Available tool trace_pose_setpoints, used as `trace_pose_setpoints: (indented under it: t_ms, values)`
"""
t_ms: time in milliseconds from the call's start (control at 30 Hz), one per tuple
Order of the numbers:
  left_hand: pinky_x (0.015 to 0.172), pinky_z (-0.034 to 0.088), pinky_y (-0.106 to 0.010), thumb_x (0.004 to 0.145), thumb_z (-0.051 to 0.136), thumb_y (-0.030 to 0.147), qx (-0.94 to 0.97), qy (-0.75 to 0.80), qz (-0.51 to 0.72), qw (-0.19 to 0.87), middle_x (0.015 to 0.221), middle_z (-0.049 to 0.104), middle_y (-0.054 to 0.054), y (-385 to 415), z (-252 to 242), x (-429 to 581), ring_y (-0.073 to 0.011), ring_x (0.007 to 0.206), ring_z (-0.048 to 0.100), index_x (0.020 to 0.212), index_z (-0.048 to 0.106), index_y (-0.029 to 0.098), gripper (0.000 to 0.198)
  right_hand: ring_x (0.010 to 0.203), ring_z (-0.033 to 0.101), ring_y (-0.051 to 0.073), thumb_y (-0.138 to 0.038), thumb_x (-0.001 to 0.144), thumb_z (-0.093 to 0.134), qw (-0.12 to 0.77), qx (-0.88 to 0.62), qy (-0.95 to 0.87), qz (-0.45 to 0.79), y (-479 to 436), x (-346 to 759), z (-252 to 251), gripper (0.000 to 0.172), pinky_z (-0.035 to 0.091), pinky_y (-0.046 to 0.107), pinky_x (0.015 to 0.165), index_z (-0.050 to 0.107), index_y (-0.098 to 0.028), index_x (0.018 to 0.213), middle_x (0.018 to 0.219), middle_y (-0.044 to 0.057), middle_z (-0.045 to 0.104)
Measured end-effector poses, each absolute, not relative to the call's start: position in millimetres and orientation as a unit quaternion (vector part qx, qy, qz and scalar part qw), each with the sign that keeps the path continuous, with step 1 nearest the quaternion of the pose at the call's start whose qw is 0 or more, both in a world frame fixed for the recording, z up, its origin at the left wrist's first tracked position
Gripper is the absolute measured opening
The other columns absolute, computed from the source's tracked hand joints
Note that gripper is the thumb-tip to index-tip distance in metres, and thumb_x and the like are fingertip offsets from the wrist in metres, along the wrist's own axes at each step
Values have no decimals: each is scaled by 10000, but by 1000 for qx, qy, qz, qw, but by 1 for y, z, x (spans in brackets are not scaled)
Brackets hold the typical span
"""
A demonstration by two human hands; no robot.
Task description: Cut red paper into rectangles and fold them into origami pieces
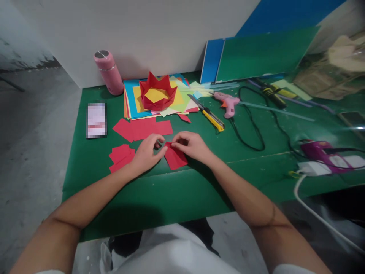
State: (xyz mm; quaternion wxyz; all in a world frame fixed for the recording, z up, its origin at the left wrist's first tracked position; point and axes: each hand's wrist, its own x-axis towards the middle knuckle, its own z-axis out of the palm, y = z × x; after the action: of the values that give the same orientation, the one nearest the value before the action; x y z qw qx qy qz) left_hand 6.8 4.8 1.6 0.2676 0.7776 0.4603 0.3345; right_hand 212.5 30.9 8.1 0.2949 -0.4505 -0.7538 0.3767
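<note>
Both my hands are at one piece of red paper [176,158] at the middle of the green table. My right hand [191,145] pinches its upper edge, thumb and fingers closed on a narrow strip that looks folded over. The thumb of my left hand [149,150] touches the paper's upper left corner, while its other fingers curl apart from the thumb. More red paper pieces [145,128] lie just beyond my hands, and a small pile of red squares [121,155] is beside my left wrist. A folded red paper bowl with pointed rim [158,101] sits farther back.
Coloured paper sheets [131,108] lie under the bowl, near a pink bottle [110,74]. To the right are a yellow utility knife [209,116], a pink glue gun [226,102] with its black cord, and a purple power strip [321,154]. Green boards [265,55] lean behind.
</note>
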Motion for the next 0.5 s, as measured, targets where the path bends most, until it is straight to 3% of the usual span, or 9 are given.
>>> trace_pose_setpoints:
  t_ms: [100,200,333,500]
  values:
    - [623,427,-237,864,582,347,733,493,336,327,808,624,-16,4,5,9,-111,644,531,968,600,158,217,555,496,97,-411,746,697,335,-454,-630,533,27,207,10,253,410,252,549,607,-176,773,648,-17,581]
    - [621,404,-234,893,527,380,723,494,327,357,722,615,-2,5,8,11,-115,646,518,832,617,164,242,506,477,79,-455,693,741,321,-445,-570,611,25,202,11,328,394,234,500,601,-175,789,602,-40,556]
    - [600,389,-230,878,519,399,694,506,327,394,675,613,6,6,8,11,-111,618,508,746,611,159,289,494,474,70,-470,694,742,320,-442,-558,625,24,200,13,351,376,222,475,639,-163,831,603,-38,564]
    - [579,383,-227,835,569,442,678,514,311,423,653,645,7,5,8,11,-112,598,527,730,665,162,314,498,451,67,-504,690,742,324,-442,-570,612,24,199,16,365,344,219,462,639,-156,732,570,-33,553]
